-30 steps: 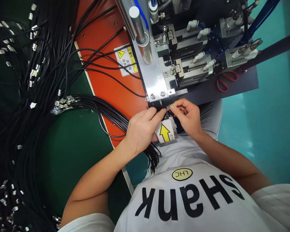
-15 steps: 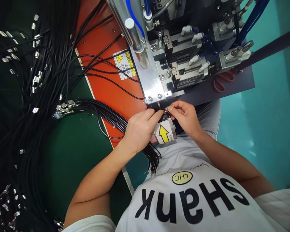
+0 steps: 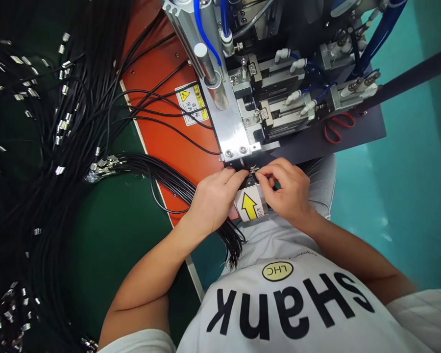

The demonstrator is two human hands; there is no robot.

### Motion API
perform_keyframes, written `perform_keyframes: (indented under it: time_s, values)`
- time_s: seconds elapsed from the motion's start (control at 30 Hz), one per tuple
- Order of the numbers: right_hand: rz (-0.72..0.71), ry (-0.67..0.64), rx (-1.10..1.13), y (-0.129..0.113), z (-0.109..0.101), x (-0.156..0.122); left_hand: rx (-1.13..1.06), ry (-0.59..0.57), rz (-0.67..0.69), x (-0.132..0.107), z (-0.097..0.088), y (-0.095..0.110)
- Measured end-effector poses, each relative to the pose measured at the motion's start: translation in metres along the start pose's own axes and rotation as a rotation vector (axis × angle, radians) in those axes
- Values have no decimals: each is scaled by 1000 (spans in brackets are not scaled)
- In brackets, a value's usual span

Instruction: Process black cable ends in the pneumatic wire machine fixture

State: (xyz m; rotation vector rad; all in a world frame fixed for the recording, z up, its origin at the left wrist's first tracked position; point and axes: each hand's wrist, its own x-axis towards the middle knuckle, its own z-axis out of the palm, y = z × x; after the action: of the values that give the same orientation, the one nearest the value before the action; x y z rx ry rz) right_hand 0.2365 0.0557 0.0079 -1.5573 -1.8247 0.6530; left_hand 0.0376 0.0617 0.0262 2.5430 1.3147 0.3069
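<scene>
My left hand point(image 3: 212, 200) and my right hand point(image 3: 288, 187) meet at the front of a metal machine point(image 3: 235, 128), just below its two-bolt plate. Both hands pinch the thin coloured wire ends point(image 3: 255, 169) of a black cable. The left fingers are curled over a bundle of black cables point(image 3: 232, 241) that hangs down under the palm. A white block with a yellow arrow label point(image 3: 250, 205) sits right below the fingertips, between the two hands.
Many black cables with metal ends point(image 3: 59, 127) lie spread over the green table on the left. An orange base plate point(image 3: 165, 122) carries a yellow warning sticker point(image 3: 191, 103). Red scissors point(image 3: 337, 127) lie on the machine's dark plate at the right. Teal floor lies to the right.
My right hand has turned and dropped lower over the arrow-labelled block, its fingers curling in more. The left hand stays at the same spot. The view has shifted slightly.
</scene>
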Motion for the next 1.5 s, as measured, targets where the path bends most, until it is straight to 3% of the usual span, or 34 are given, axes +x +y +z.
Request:
perform_keyframes:
  time_s: [0.07, 0.13, 0.4, 0.63, 0.7, 0.9, 0.97, 1.1, 1.17, 1.33, 1.5]
  values:
    - [-79, -13, -72, -1, -3, 5, 7, -3, 6, 0, 0, 0]
    - [-69, -30, -45, 1, -2, 8, 19, -6, 7, 0, 0, 0]
    - [376, -187, 498, 29, 13, 7, 21, -61, 33, 1, -3, -4]
    - [275, -43, 466, 18, 15, 14, 26, -77, 50, 1, -7, -5]
    - [302, -40, 479, 18, 19, 14, 29, -84, 48, 2, -7, -5]
    - [587, -310, 749, 23, 19, 23, 13, -108, 18, 2, -8, -3]
    - [513, -307, 667, 21, 12, 22, 3, -102, 2, 1, -7, -3]
    - [102, -110, 308, 16, 1, 8, -1, -92, -22, 0, -5, -3]
    - [-24, -79, 197, 16, 1, 0, 16, -95, -28, 1, -5, -3]
    - [2, -64, 177, 18, 4, 0, 124, 4, -75, -4, -3, 7]
    - [24, -48, 220, 16, 2, 7, 109, 79, -210, -34, 3, 30]
